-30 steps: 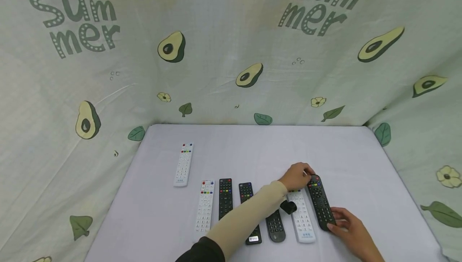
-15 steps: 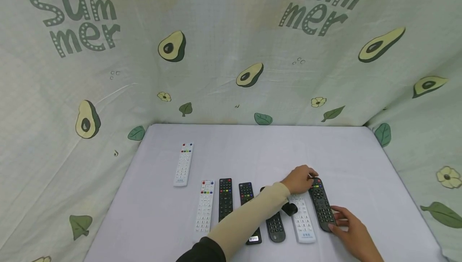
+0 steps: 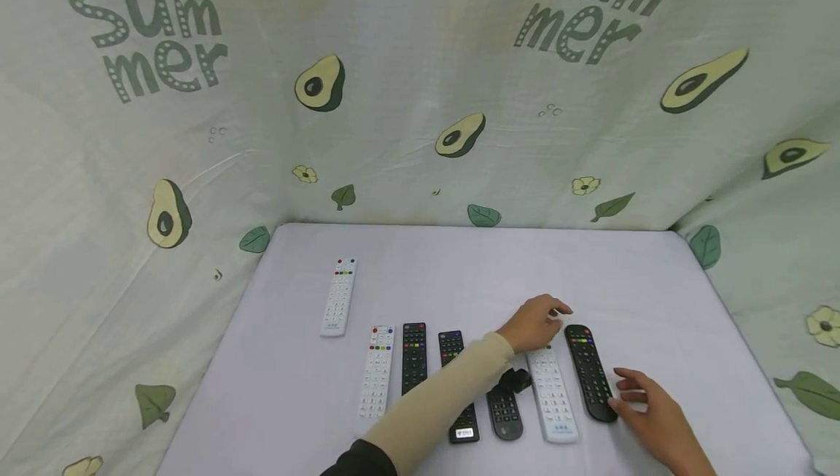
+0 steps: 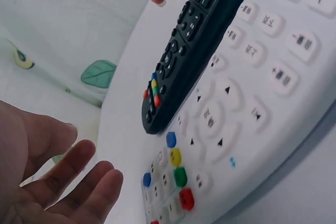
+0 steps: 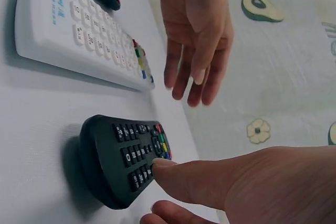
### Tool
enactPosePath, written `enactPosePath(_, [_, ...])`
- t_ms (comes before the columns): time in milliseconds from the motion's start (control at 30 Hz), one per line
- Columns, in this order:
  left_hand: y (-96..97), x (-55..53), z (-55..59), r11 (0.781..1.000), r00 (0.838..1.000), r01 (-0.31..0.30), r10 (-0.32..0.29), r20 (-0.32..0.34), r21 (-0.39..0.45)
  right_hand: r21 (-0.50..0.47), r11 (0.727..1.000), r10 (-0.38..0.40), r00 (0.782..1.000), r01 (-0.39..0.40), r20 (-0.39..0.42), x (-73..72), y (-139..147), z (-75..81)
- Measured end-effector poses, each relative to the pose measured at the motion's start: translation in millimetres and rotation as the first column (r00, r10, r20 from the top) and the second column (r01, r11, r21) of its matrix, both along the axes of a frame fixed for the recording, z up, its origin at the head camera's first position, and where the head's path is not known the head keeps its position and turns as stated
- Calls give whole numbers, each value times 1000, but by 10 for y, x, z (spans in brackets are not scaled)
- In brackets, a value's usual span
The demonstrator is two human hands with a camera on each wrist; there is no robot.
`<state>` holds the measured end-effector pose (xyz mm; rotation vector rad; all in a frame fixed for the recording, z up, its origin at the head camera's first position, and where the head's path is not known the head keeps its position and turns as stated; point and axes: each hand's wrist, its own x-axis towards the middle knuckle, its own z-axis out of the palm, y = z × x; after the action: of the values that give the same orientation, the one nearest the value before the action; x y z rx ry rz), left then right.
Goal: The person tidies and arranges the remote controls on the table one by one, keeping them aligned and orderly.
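A black remote control with coloured buttons lies at the right end of a row of remotes. My left hand is raised by its top end, fingers loose and apart from it. In the left wrist view, that hand holds nothing. Under the left wrist lies a white remote control, its top end partly hidden. At the black remote's lower right edge is my right hand, its fingers spread off the remote. The right thumb is close to that edge; whether it touches, I cannot tell.
Left of these lie a grey-black remote, a black remote with a white label, another black remote and a white remote. Farther back lies one more white remote. Avocado-print cloth surrounds the white table.
Both hands have let go of the black remote. The left hand has drawn back to the left and the right hand slightly to the right. The view has shifted a little.
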<state>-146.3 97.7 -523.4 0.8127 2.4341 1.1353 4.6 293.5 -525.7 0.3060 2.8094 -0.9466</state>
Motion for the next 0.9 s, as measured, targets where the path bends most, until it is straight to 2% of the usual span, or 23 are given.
enactPosePath(267, [-379, -83, 105, 984, 994, -103, 96, 51, 148, 5, 1000, 12, 1000, -12, 4, -115, -37, 85])
enactPosePath(400, [-578, -138, 182, 967, 988, -154, 150, 34, 201, 4, 1000, 31, 999, -31, -14, -190, -64, 126])
enactPosePath(567, [-838, -203, 209, 946, 979, -203, 205, 20, 254, 20, 998, 55, 998, -54, -38, -290, -108, 200])
enactPosePath(700, [-1107, -220, 212, 933, 966, -251, 258, 9, 259, 26, 996, 83, 995, -81, -56, -361, -165, 267])
enactPosePath(900, [-1551, -260, 149, 904, 936, -338, 353, -8, 263, 22, 990, 141, 982, -140, -126, -463, -226, 350])
